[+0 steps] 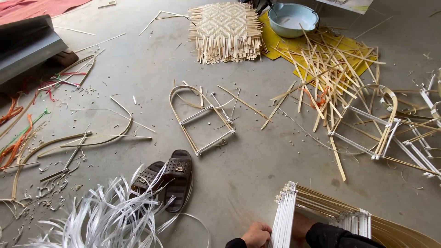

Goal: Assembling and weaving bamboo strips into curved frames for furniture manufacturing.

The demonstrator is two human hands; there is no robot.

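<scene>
Head view, floor workshop, concrete.

- Left hand [257, 235]: bottom centre of frame, fingers curled shut, gripping the white-wrapped edge of the stack of bamboo frames [321, 209].
- Right hand: mostly hidden behind the same stack, dark sleeve [335, 238] visible at bottom right of centre; grip can't tell.
- Stack of bamboo frames: lower right of frame, standing on edge, arched ends running off toward bottom right corner.
- Single arched frame [202, 120]: centre of frame, flat on floor, w/ white-bound crossbars.
- Brown sandals [167, 177]: pair, lower centre-left, just beside the white strip bundle [105, 216], which overlaps them.
- Woven bamboo mat [226, 31]: top centre, loose ends fringed.
- Pale blue bowl [292, 19]: top right of centre, on yellow sheet [298, 46].
- Loose bamboo splints [330, 73]: piled over the yellow sheet, upper right.
- More arched frames [376, 121]: right side, flat, partly overlapping.
- Coloured strips [18, 133]: left edge, orange, green, red.
- Grey board [27, 46]: upper left.
</scene>
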